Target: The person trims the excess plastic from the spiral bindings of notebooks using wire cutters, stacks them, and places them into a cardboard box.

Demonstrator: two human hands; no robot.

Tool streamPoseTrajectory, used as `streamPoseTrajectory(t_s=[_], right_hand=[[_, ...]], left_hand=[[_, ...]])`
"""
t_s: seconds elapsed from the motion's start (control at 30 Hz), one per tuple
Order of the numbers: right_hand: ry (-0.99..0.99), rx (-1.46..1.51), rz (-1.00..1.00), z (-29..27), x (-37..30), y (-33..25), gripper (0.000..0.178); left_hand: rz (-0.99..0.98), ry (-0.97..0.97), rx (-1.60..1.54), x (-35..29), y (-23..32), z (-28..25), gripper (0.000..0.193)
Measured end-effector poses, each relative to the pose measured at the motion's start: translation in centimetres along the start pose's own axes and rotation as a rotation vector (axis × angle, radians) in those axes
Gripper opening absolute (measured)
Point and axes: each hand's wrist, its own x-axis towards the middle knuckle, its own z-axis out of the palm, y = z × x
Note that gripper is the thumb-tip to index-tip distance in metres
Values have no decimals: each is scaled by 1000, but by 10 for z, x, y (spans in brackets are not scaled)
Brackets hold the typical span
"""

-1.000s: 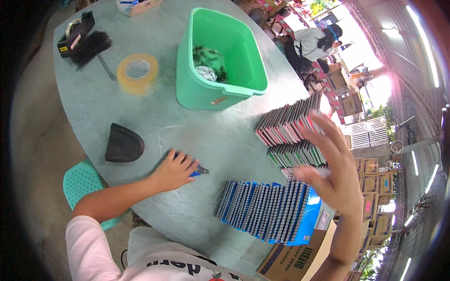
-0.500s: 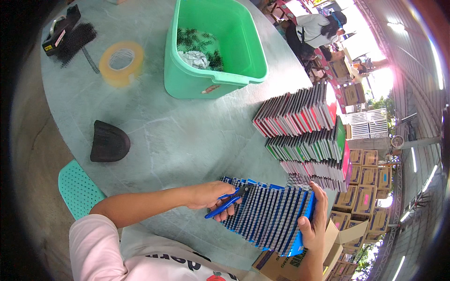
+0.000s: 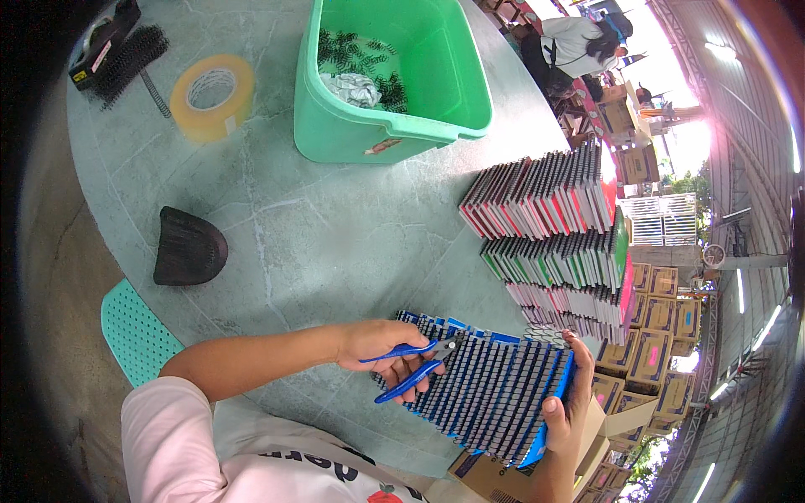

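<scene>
Your left hand (image 3: pixel 381 345) grips blue cutters (image 3: pixel 419 379), your right hand (image 3: pixel 572 419) clasps one end of the blue spiral notebooks (image 3: pixel 495 386) between them — probably hefty together, stiff yet apt to slip apart — best squeezed by the outer covers.

A pale green tub (image 3: pixel 360 141) stands on the grey table (image 3: pixel 327 226); inside it lie black coils (image 3: pixel 352 52) and a crumpled white wad (image 3: pixel 352 88). Left of the tub sits a roll of clear tape (image 3: pixel 201 126), and farther left a black tape dispenser (image 3: pixel 101 49) beside a dark heap of coils (image 3: pixel 134 65). Nearer the camera than the tub, to its left, are a black wedge-shaped object (image 3: pixel 191 247) and a teal perforated stool (image 3: pixel 134 335). Right of the tub stand red-edged notebooks (image 3: pixel 537 197); beyond them, also rightward, a co-worker (image 3: pixel 574 46) and stacked cartons (image 3: pixel 650 356).
</scene>
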Motion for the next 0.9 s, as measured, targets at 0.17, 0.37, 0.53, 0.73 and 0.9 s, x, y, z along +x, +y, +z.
streamPoseTrajectory(t_s=[0.17,0.37,0.53,0.73,0.9], right_hand=[[-2,-14,-2,-1,0,-1,87],[5,7,17,1,0,-1,87],[6,2,8,0,-2,0,87],[1,-7,-13,1,0,0,86],[5,-8,-13,1,0,0,85]], left_hand=[[-19,122,105,5,0,4,47],[567,683,1362,11,-22,24,40],[55,268,376,-7,6,23,50],[-39,153,27,2,8,23,55],[-105,77,-64,3,12,17,57]])
